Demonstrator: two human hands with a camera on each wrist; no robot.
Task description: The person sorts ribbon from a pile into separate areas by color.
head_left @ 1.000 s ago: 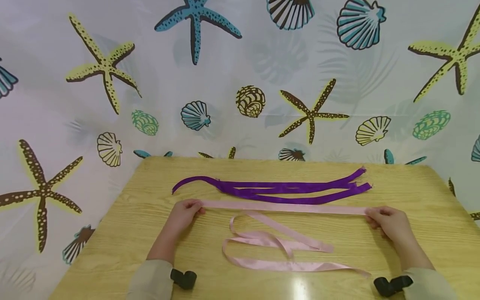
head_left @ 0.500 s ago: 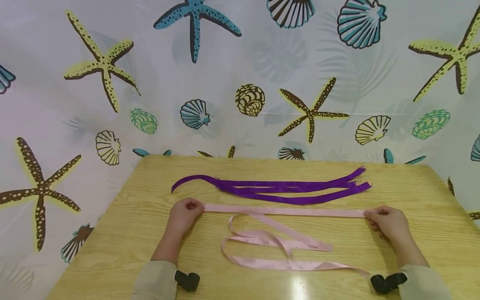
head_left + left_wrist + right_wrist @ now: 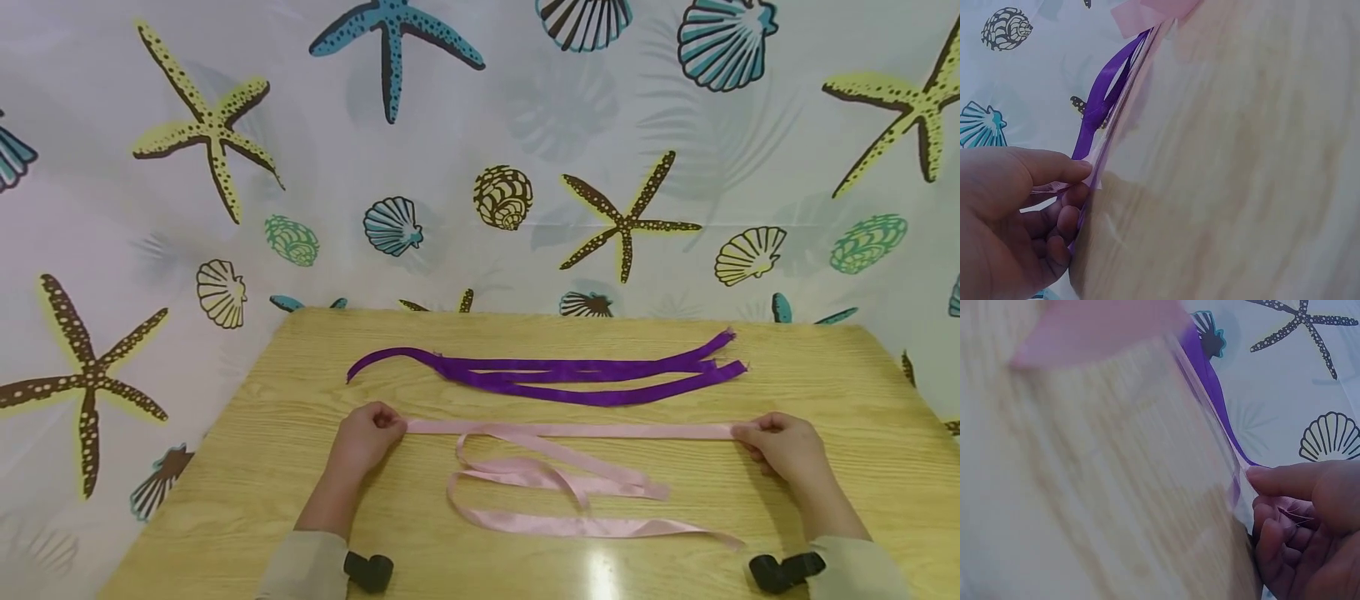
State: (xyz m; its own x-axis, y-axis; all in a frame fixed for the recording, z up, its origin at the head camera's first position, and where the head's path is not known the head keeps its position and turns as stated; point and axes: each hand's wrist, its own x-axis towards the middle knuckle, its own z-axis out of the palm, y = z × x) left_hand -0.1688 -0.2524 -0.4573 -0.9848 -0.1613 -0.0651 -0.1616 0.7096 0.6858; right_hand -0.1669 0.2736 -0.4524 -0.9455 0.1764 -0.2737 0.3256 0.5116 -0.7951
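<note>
A pink ribbon (image 3: pixel 570 430) stretches straight and nearly level between the two hands in the head view. My left hand (image 3: pixel 365 439) pinches its left end between thumb and finger; the left wrist view shows this hand (image 3: pixel 1016 212) with its other fingers curled. At the ribbon's right end, my right hand (image 3: pixel 787 447) pinches it, and frayed threads show by the fingers of that hand (image 3: pixel 1310 519) in the right wrist view. More pink ribbon (image 3: pixel 540 525) lies in loose loops just below the stretched one.
Purple ribbons (image 3: pixel 555 371) lie side by side farther back on the wooden table (image 3: pixel 247 467), their right ends frayed. Behind the table hangs a white cloth (image 3: pixel 450 150) printed with starfish and shells.
Both hands hold the pink ribbon throughout. The stretched strip has come slightly nearer the table's front, away from the purple ribbons and over the top of the pink loops.
</note>
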